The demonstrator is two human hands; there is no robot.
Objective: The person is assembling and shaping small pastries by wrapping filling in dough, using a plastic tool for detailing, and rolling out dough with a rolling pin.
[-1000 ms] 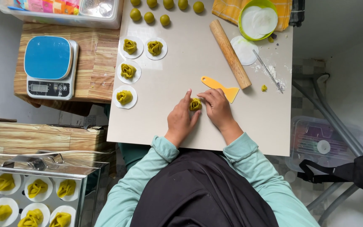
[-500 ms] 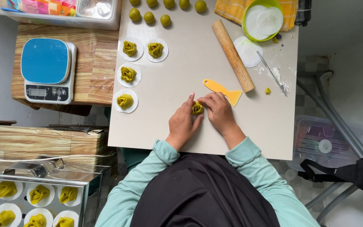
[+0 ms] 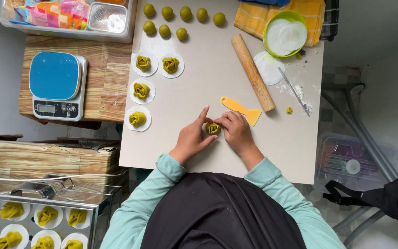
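Observation:
A green dough rose sits on the beige table between my two hands. My left hand cups it from the left, index finger raised. My right hand pinches it from the right with the fingertips. Both hands touch the rose. Just beyond my right hand lies a yellow plastic scraper. Several finished green roses on white paper rounds stand in a column to the left.
Green dough balls line the far edge. A wooden rolling pin, a green bowl and a thin metal tool lie at right. A blue scale sits left. A tray of roses is at lower left.
Both hands stay around the dough rose, working it in place. My left index finger has lifted. The view has shifted slightly.

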